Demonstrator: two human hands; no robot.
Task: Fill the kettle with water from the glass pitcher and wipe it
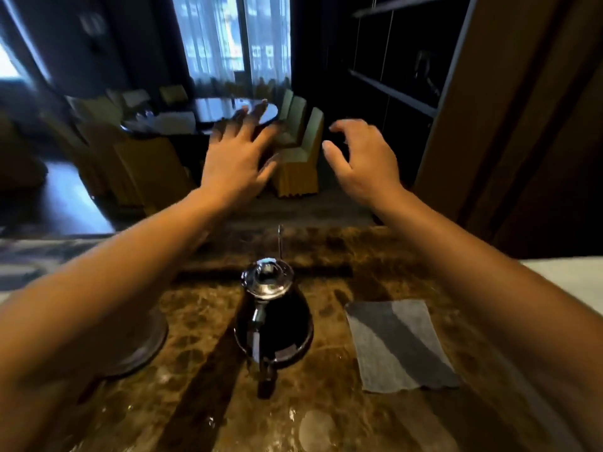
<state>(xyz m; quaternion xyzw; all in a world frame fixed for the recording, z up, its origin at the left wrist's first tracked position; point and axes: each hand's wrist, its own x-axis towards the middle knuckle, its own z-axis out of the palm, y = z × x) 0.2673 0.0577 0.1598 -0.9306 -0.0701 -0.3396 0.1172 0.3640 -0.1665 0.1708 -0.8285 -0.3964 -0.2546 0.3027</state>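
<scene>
A dark kettle (273, 324) with a shiny lid and a thin spout stands in the middle of the brown marble counter (202, 402), its handle towards me. A grey cloth (399, 345) lies flat to its right. Both my arms reach out above and beyond the kettle. My left hand (238, 154) is spread with straight fingers and holds nothing. My right hand (362, 158) hovers with loosely curled fingers, also empty. Neither hand touches the kettle or the cloth. No glass pitcher shows.
A dark round base or plate (143, 347) sits on the counter, partly under my left forearm. Beyond the counter's far edge lie a dining table (228, 109) with covered chairs (300, 158), a window, and dark shelving at the right.
</scene>
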